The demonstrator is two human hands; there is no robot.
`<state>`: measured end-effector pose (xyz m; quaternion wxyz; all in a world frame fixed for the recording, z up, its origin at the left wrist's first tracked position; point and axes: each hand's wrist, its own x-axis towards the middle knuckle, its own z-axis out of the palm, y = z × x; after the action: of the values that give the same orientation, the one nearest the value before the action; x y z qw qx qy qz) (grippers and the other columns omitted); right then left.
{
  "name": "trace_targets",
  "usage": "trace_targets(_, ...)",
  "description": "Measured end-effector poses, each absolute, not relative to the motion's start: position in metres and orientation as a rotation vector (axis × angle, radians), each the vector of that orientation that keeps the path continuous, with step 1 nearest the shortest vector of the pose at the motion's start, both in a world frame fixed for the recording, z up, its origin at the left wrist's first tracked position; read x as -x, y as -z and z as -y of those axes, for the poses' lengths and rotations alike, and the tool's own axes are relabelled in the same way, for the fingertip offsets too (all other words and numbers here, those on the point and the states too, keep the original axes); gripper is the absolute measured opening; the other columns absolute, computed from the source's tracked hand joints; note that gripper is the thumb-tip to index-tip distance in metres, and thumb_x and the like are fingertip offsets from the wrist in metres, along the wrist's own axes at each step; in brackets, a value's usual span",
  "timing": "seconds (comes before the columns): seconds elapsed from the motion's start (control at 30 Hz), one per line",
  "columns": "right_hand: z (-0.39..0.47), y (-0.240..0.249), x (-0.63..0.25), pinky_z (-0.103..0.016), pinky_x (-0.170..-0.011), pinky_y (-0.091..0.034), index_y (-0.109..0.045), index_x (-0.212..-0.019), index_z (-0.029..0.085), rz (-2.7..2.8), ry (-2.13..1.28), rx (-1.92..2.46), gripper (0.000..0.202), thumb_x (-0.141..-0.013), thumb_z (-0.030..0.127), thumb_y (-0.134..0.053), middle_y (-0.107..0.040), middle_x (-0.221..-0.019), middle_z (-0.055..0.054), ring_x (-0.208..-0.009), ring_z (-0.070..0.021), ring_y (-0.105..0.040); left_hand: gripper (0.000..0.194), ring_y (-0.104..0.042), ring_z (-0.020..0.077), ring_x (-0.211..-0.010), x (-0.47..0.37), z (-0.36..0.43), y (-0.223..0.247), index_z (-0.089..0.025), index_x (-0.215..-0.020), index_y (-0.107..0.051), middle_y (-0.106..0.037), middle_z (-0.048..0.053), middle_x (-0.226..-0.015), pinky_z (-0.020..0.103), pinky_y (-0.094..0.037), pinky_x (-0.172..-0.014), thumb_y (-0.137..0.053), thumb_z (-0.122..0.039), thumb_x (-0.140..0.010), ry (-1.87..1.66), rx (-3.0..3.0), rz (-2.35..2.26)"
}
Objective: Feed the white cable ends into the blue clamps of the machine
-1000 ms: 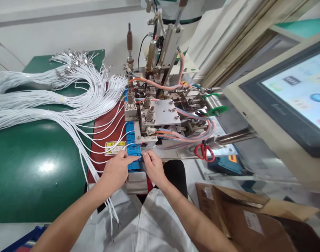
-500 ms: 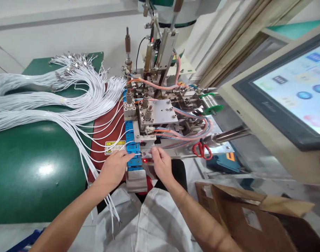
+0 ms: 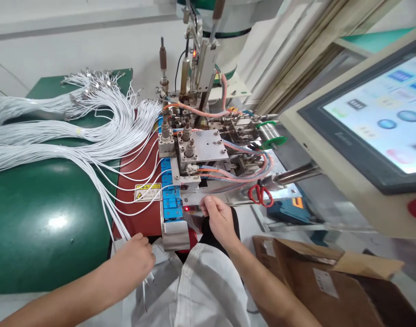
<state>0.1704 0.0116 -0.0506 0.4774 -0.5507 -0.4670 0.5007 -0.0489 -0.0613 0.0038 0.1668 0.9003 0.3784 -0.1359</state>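
Left hand over the white cables, right hand pinched beside the machine

The left hand [image 3: 134, 261] lies over the hanging part of the white cables [image 3: 67, 151], whose loose ends show below it, above the person's light clothing. Its fingers curl, but the back of the hand hides its grip, so whether it closes on the cables cannot be told. The right hand [image 3: 221, 222] is at the front of the machine [image 3: 209, 144], its grip narrow, thumb and forefinger together; whether anything small is between them is unclear.

Most of the cables lie in thick bundles across the green table [image 3: 40, 218]. Several single strands cross the red surface [image 3: 136, 222], near a yellow-and-white warning label [image 3: 148, 192], to the row of blue holders [image 3: 172, 212]. A red light [image 3: 186, 209] glows just beside that row. Red-handled scissors [image 3: 261, 188] and a green-ended spool [image 3: 269, 132] are farther right, near the tilted screen [image 3: 381, 109].
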Motion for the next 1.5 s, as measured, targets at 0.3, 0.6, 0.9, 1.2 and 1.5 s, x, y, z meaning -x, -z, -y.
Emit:
trace_targets(0.3, 0.01, 0.043, -0.174, -0.024, -0.051, -0.042, -0.065, -0.076, 0.016, 1.276, -1.307, 1.125, 0.04, -0.086, 0.045, -0.038, -0.055, -0.061, -0.002, -0.054, -0.0121, -0.05, 0.03, -0.057, 0.0128, -0.083, 0.032, 0.024, -0.003, -0.022, -0.105, -0.058, -0.061, 0.004, -0.093, 0.024, -0.047, -0.073, -0.035, -0.014, -0.088, -0.539, -2.14, -1.251)
trace_targets(0.6, 0.007, 0.027, -0.168, -0.024, -0.054, -0.045, -0.062, -0.071, 0.018, 1.426, -1.202, 1.205, 0.019, -0.08, 0.031, -0.052, -0.06, -0.066, -0.003, -0.06, -0.013, -0.055, 0.023, -0.061, 0.0164, -0.086, -0.003, 0.023, 0.006, -0.02, -0.101, -0.061, -0.066, 0.006, -0.096, 0.03, -0.05, -0.077, -0.045, -0.026, -0.086, -0.717, -1.839, -1.395)
trace_targets(0.9, -0.007, 0.022, -0.171, -0.024, -0.063, -0.042, -0.059, -0.069, 0.019, 1.626, -1.331, 1.062, 0.022, -0.084, 0.03, -0.047, -0.055, -0.067, 0.0, -0.065, -0.0124, -0.052, 0.006, -0.06, 0.0126, -0.063, -0.014, 0.019, 0.016, -0.016, -0.073, -0.062, -0.065, 0.001, -0.069, 0.022, -0.05, -0.06, -0.061, -0.021, -0.071, -0.793, -1.519, -1.492)
trace_targets(1.2, 0.006, 0.032, -0.154, -0.025, -0.066, -0.044, -0.058, -0.077, 0.019, 1.27, -1.146, 1.201, 0.017, -0.085, 0.027, -0.046, -0.058, -0.074, -0.001, -0.07, -0.0134, -0.056, 0.018, -0.063, 0.0147, -0.077, -0.009, 0.019, 0.014, -0.019, -0.089, -0.068, -0.069, 0.004, -0.086, 0.025, -0.051, -0.072, -0.054, -0.026, -0.081, -0.908, -1.612, -1.489)
trace_targets(1.5, 0.015, 0.025, -0.142, -0.026, -0.062, -0.046, -0.062, -0.069, 0.018, 1.326, -0.896, 1.274, 0.01, -0.076, 0.018, -0.056, -0.061, -0.07, -0.003, -0.066, -0.0138, -0.057, 0.016, -0.063, 0.0146, -0.067, -0.013, 0.022, 0.018, -0.017, -0.082, -0.067, -0.069, 0.003, -0.078, 0.025, -0.052, -0.066, -0.055, -0.025, -0.078, -0.891, -1.512, -1.6)
